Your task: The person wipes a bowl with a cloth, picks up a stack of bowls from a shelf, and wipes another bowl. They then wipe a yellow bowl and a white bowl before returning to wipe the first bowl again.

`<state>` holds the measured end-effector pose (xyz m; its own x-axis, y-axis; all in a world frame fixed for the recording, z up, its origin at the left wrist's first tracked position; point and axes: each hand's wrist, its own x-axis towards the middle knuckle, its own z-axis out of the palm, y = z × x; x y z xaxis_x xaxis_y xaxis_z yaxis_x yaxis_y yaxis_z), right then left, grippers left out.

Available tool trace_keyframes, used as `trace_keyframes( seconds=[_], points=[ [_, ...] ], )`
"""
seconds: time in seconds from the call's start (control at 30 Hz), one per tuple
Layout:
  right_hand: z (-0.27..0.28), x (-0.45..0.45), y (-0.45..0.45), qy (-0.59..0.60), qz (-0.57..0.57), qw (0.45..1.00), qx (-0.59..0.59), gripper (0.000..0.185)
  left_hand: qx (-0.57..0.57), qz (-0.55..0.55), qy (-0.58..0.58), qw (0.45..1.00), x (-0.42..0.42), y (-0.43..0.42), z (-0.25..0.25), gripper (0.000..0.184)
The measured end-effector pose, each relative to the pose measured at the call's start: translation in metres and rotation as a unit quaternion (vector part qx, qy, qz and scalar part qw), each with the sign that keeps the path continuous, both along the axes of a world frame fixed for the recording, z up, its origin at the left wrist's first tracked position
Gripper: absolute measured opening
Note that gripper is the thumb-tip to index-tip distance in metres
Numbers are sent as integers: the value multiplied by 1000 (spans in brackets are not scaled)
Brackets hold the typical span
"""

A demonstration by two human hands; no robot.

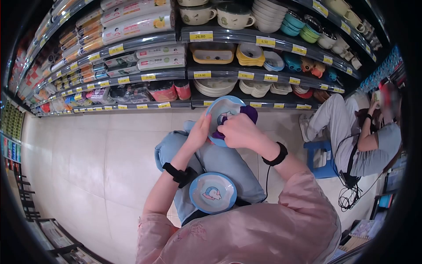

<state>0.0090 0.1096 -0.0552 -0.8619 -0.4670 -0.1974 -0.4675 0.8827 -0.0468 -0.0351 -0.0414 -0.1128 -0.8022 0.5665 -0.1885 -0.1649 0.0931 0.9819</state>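
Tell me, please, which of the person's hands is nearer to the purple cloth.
Right. The right hand holds the purple cloth inside the raised bowl; the left hand is at that bowl's left side, farther from the cloth.

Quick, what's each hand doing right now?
Left hand: closed on the side of a blue-rimmed bowl.
Right hand: closed on a purple cloth, held against the bowl's inside.
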Motion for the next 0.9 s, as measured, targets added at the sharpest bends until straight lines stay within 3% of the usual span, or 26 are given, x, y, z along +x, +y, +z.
trace_keyframes(
  seconds=[0.03, 0.1, 0.17, 0.23, 0.33, 0.4, 0.53, 0.57, 0.67, 0.7, 0.77, 0.87, 0.9],
  points=[
    [-3, 3, -1, 0, -7, 1000, -1, 24, 11, -5, -17, 1000, -1, -1, 1, 45],
    [-16, 7, -3, 249, 39, 966, -57, 23, 22, -11, -33, 999, -2, -1, -1, 46],
    [-29, 8, 2, 244, 36, 967, -66, 29, 45, -3, -18, 999, -2, -1, -4, 45],
    [-44, 10, 4, 320, -32, 943, -78, 38, 35, 3, -26, 999, 0, 1, -3, 44],
    [-47, 19, -12, 310, -106, 945, 8, 46, -21, 18, 62, 998, -1, 4, -13, 42],
    [-49, 18, -17, 319, -161, 931, 79, 52, -31, 23, 40, 998, 3, 5, -6, 42],
    [-44, 13, -14, 207, -248, 942, -93, 46, -24, 20, 1, 1000, 4, 4, 1, 40],
    [-38, 15, -12, 207, -246, 942, -94, 46, -24, 21, 0, 999, 3, 3, 1, 40],
    [-15, 24, -14, 52, -249, 961, -111, 43, -42, 14, 12, 999, -1, 2, -2, 42],
    [-16, 27, -15, 56, -248, 961, -110, 43, -46, 15, 35, 998, -3, 2, -8, 43],
    [-22, 34, -18, 165, -136, 968, -130, 41, -49, 16, 61, 997, -6, 3, -21, 43],
    [-27, 33, -19, 211, -113, 964, -121, 34, 22, 56, 45, 997, -8, 2, -25, 44],
    [-27, 32, -18, 255, -86, 955, -126, 32, 48, 54, -19, 997, -4, -1, -11, 46]
  ],
)
